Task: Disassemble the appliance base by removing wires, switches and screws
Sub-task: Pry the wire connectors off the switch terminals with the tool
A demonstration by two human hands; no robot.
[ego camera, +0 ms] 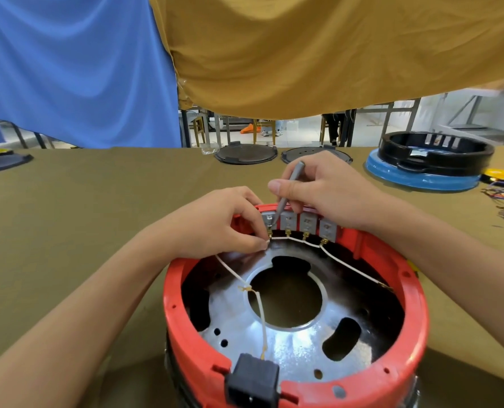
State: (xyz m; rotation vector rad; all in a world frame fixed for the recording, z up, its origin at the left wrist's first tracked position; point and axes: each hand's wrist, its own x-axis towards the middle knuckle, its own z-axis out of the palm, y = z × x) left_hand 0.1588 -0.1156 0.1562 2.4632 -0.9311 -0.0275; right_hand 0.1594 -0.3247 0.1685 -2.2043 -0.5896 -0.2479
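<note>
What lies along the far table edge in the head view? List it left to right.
Dark plate → round black lid → second black lid → black ring on blue base → yellow disc.

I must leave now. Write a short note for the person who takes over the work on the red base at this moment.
Left hand: pinches the white wire at the leftmost switch terminal.
Right hand: holds a grey tool, tip at the leftmost of four grey switches.
Red base stands open side up; black power socket sits at the near rim.
Done: nothing on this base that I can confirm.
Left: the wire appears still joined to all four terminals and runs to the socket; free it, then take out switches and screws.
</note>
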